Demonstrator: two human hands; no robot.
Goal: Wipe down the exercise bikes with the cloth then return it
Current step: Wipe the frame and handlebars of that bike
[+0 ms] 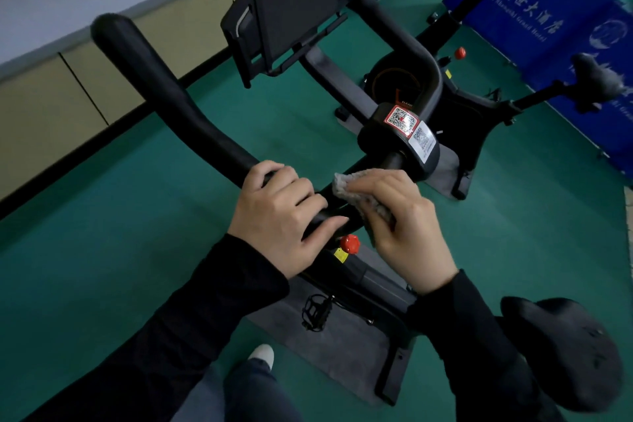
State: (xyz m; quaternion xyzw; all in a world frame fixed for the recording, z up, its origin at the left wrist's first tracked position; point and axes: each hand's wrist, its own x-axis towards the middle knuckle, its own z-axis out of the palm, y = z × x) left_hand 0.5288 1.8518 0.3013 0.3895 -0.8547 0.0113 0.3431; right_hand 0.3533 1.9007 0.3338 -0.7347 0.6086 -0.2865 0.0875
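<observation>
both hands on handlebar (191, 120): left hand (281, 216) grips, right hand (400, 216) presses cloth (356, 187).

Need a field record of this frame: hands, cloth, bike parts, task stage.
left hand: grips handlebar
right hand: holds cloth against the bar, beside the left hand
cloth: grey, bunched under the fingers
red knob: below the hands, untouched
saddle: lower right
second bike: behind, on the green floor
stage: wiping handlebar; cloth not yet returned
</observation>
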